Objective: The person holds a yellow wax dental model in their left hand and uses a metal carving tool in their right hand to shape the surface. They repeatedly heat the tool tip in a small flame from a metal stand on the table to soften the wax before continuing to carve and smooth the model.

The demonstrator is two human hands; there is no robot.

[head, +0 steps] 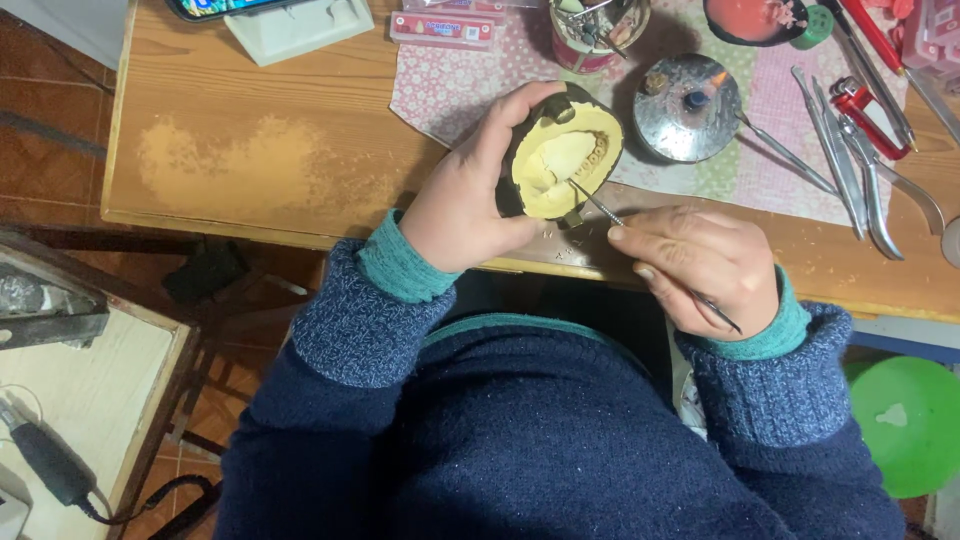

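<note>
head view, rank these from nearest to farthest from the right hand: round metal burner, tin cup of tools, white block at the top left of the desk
From the right hand, which holds a thin metal tool:
1. Round metal burner, just above the hand on the patterned cloth.
2. Tin cup of tools, farther up, at the top edge.
3. White block, far off at the desk's top left.

Left hand (462,205) cups the black mould with its yellow cast (562,157) at the near edge of the wooden surface (250,150), tilted up toward the camera. Right hand (700,268), just beside it, pinches a thin metal tool (600,207), tip touching the cast. Beyond the right hand, a round metal burner (690,105) shows a small flame.
</note>
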